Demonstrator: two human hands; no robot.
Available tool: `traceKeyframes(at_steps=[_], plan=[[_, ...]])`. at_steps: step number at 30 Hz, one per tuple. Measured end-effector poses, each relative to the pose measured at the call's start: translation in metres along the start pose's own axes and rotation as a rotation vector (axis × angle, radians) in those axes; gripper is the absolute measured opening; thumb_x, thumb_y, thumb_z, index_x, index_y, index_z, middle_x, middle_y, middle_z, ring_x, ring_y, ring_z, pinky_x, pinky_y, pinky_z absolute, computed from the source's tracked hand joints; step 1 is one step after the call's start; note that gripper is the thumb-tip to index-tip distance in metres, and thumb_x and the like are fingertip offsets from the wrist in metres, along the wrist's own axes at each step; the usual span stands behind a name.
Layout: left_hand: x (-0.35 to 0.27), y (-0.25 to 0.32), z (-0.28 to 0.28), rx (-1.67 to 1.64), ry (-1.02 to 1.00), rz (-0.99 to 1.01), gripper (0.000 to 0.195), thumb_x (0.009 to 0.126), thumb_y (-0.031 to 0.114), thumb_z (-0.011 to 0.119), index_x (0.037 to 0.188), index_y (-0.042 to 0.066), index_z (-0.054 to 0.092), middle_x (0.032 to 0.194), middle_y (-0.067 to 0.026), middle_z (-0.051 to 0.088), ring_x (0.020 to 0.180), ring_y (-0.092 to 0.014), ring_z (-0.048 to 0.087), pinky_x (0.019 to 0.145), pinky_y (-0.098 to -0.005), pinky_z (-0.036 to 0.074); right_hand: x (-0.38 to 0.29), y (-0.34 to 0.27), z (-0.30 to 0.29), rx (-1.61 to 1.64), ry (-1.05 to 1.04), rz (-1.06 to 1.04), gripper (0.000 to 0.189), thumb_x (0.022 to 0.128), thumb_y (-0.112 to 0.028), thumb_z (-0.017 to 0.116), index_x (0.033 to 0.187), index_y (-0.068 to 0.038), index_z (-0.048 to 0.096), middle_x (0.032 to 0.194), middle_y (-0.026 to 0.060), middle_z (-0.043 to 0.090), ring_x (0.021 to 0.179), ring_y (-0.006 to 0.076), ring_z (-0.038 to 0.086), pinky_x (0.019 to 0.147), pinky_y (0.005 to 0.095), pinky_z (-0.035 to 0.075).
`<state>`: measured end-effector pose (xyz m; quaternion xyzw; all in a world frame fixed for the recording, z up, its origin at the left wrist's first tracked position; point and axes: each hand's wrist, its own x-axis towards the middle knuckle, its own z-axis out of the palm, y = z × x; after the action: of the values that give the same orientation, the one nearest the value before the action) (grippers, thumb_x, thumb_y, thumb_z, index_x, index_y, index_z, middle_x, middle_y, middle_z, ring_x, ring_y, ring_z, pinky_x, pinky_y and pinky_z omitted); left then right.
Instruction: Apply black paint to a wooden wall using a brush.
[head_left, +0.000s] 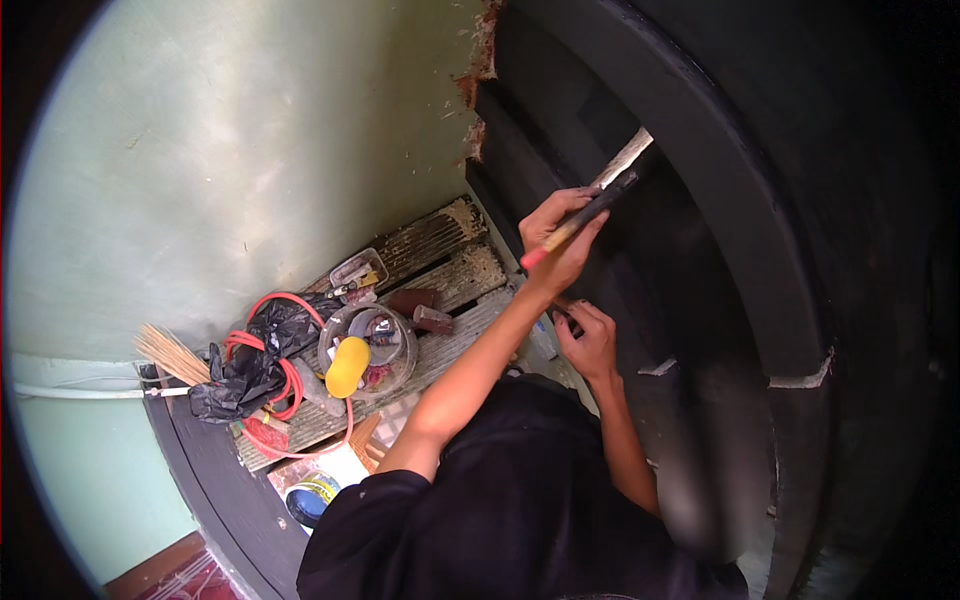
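Note:
My left hand (559, 232) is raised against a dark, black-painted panel (525, 142) and grips a paintbrush (574, 229). The brush handle is yellowish with a red end, and its dark end points up and right. Just beyond the fingers, a pale, bright strip (622, 159) crosses the dark surface; whether it is bare material or a gap is unclear. Lower down, my right hand (589, 337) has curled fingers beside the dark surface. Something brown shows near its fingertips, but whether the hand holds it is unclear.
On weathered wooden slats (472, 274) at left stand a clear round tub (409, 356) with a yellow sponge (348, 367), a small tray (379, 259), a black plastic bag (232, 390) and a red hose (296, 382). Below is a paint can (307, 502). A pale green wall (225, 150) rises behind.

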<state>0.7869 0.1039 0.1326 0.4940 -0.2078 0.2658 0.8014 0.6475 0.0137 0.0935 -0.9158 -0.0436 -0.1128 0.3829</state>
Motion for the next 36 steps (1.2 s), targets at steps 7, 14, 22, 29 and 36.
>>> traceKeyframes(at_steps=[7,14,22,29,36], plan=[[0.101,-0.021,-0.041,-0.07,-0.052,-0.275,0.024,0.086,0.009,0.086,0.105,0.001,0.072,0.105,-0.0051,0.074,0.093,-0.012,0.066,0.083,-0.0276,0.053,0.003,-0.013,0.003,0.08,0.014,0.005,0.023,0.093,-0.002,0.07,0.115,0.0,0.077,0.102,0.0175,0.077,0.082,0.0303,0.074,0.065,0.0349,0.057],[0.139,-0.047,-0.044,0.312,0.31,0.13,0.017,0.086,0.003,0.082,0.098,-0.001,0.07,0.101,-0.0116,0.077,0.09,-0.021,0.072,0.082,-0.0345,0.056,-0.002,-0.01,0.002,0.102,0.066,-0.005,0.024,0.092,-0.001,0.073,0.115,-0.001,0.078,0.093,0.0124,0.075,0.069,0.0168,0.067,0.057,0.028,0.049],[0.016,0.004,0.031,0.128,0.057,0.138,0.021,0.081,-0.006,0.082,0.097,-0.002,0.069,0.108,-0.0181,0.077,0.098,-0.026,0.076,0.083,-0.033,0.06,-0.007,0.003,0.009,-0.013,0.008,-0.043,0.022,0.093,-0.001,0.069,0.113,0.002,0.076,0.096,0.0171,0.075,0.07,0.0247,0.069,0.059,0.031,0.054],[0.06,0.012,-0.017,0.079,0.091,0.039,0.018,0.087,-0.005,0.078,0.098,-0.002,0.065,0.115,-0.0169,0.075,0.097,-0.019,0.07,0.083,-0.0299,0.056,-0.002,-0.006,0.01,0.09,0.026,-0.019,0.023,0.091,-0.001,0.073,0.113,0.0,0.078,0.09,0.0136,0.075,0.064,0.0171,0.066,0.057,0.0281,0.051],[0.067,0.003,0.034,0.314,0.117,0.232,0.021,0.084,-0.004,0.081,0.097,-0.004,0.065,0.108,-0.0191,0.076,0.088,-0.024,0.076,0.077,-0.0331,0.06,-0.005,0.001,0.009,0.129,-0.033,0.069,0.024,0.091,-0.002,0.071,0.114,0.001,0.078,0.098,0.0186,0.076,0.068,0.0283,0.069,0.06,0.0342,0.053]])
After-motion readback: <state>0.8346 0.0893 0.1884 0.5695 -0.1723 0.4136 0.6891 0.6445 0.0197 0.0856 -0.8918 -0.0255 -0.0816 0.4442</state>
